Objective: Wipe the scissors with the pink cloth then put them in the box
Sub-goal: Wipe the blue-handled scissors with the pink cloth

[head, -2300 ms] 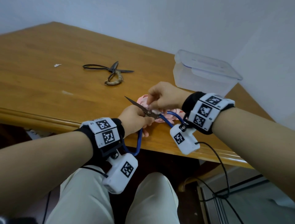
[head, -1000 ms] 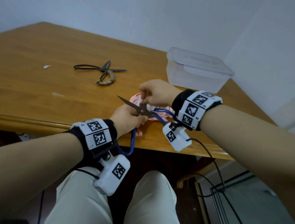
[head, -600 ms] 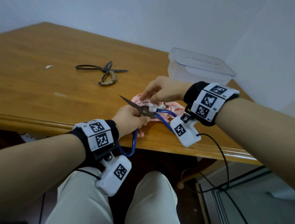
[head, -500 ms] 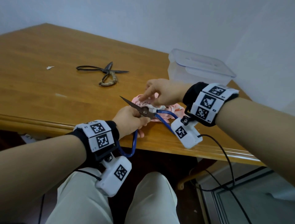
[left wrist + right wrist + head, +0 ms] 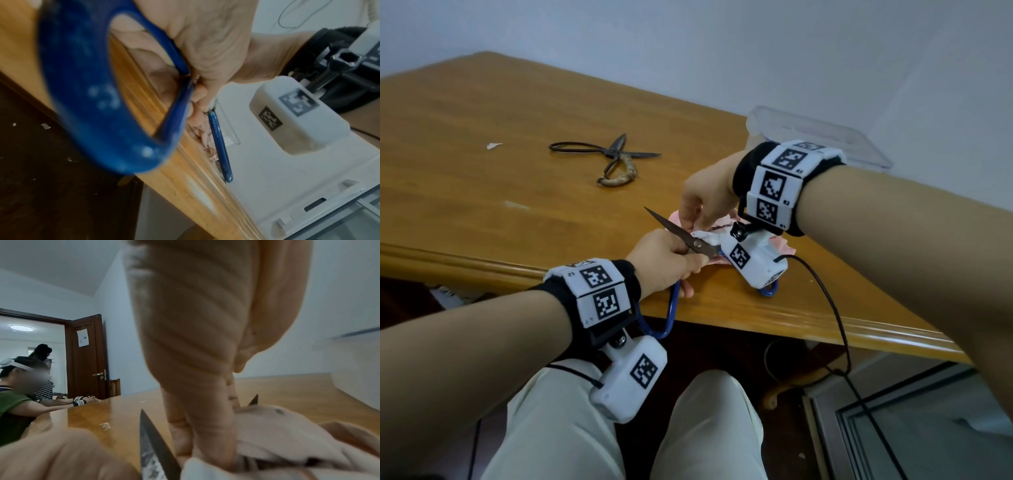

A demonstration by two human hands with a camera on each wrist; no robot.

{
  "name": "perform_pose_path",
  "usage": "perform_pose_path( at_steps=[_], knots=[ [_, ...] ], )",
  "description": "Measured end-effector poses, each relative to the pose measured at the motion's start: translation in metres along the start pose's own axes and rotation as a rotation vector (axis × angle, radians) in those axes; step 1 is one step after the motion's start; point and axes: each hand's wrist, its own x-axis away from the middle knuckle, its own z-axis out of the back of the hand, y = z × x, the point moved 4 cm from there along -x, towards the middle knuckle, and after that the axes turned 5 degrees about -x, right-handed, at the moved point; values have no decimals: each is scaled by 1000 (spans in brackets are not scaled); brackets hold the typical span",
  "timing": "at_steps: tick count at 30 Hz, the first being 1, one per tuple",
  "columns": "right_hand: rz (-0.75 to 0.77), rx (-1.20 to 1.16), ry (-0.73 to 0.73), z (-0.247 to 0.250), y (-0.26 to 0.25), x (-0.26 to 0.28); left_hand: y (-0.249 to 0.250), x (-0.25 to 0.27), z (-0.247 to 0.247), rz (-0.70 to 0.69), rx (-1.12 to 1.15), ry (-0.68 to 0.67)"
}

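**Inspector A:** Comparing with half a second ago: the right hand (image 5: 707, 197), whose fingers then lay loose above the pink cloth (image 5: 784, 245), now has them bent down and closed on the cloth by the blade. Its wrist has lifted and covers more of the box (image 5: 859, 150) in the upper right of the head view. The left hand (image 5: 666, 263) has not shifted.

**Inspector B:** State of the left grip?

**Inspector A:** Closed firmly around the blue-handled scissors (image 5: 688, 240) just behind the pivot, at the table (image 5: 482, 222) edge, centre of frame. One blue loop hangs below the edge under the wrist; the other shows past the right wrist camera. The left wrist view confirms fingers wrapped round the handle (image 5: 179, 65).

**Inspector B:** The blades?

**Inspector A:** Parted. One points to the upper left, bare. The other lies under the cloth; in the right wrist view its tip (image 5: 255, 400) pokes out beyond the fabric.

**Inspector B:** Right grip?

**Inspector A:** Narrow pinch, fingertips (image 5: 205, 443) pressing cloth onto the covered blade. The cloth rests on the table, bunched beneath the hand.

**Inspector B:** Anything else?

**Inspector A:** A second pair, the dark old scissors (image 5: 609, 157), lies open at centre left, well apart. The box stands lidded by the wall.
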Motion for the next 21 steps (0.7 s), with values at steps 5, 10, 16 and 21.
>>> perform_pose_path(
  at_steps=[5, 10, 16, 21],
  knots=[
    [1, -17, -26, 2, 1, 0, 0, 1, 0, -16, -4, -4],
    [8, -74, -29, 2, 9, -3, 2, 2, 0, -16, -10, 0],
    [-44, -97, 36, 7, 22, -6, 2, 2, 1, -6, -23, -4],
    [15, -211, -12, -2, 16, -7, 1, 3, 1, -4, -14, 0]
  ],
)
